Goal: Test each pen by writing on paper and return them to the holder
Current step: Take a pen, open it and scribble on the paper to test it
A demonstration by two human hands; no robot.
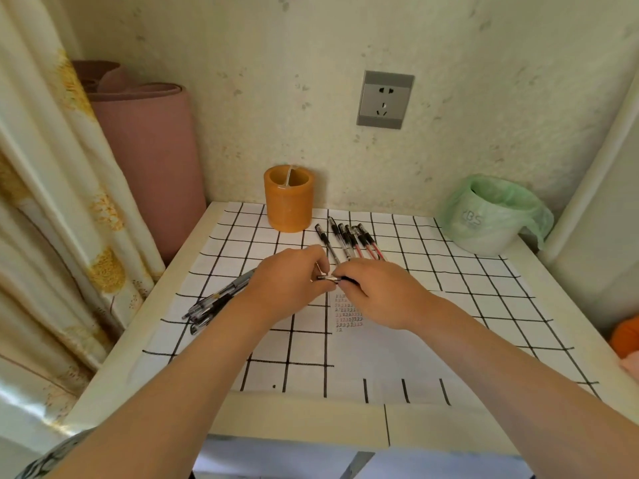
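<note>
Item in hand: one pen [330,279], held level above the middle of the surface [311,416]. The left hand [290,283] pinches its silvery end with the fingertips, and the right hand [377,293] curls its fingers round the dark barrel; whether the cap is coming off or going on cannot be told. Beneath the hands: the paper [347,314], bearing rows of small test marks. At the far edge, left of centre, against the wall: the holder [288,198], an orange cylinder, upright, with no pens showing in it. Just right of the holder, beyond the hands: a row of pens [349,240], fanned. At the left, near the edge of the surface: a cluster of pens [214,302], partly hidden by the left forearm. Risks, as judged: a cap tugged with a jerk may slip from the pinch and roll off the surface. The left forearm, lying over the cluster of pens, could sweep some over the left edge. With two loose groups and neither marked, tested and untested pens could be confused, so one is skipped or tried twice. An uncapped tip may also streak the gridded sheet [484,305] rather than the paper.
</note>
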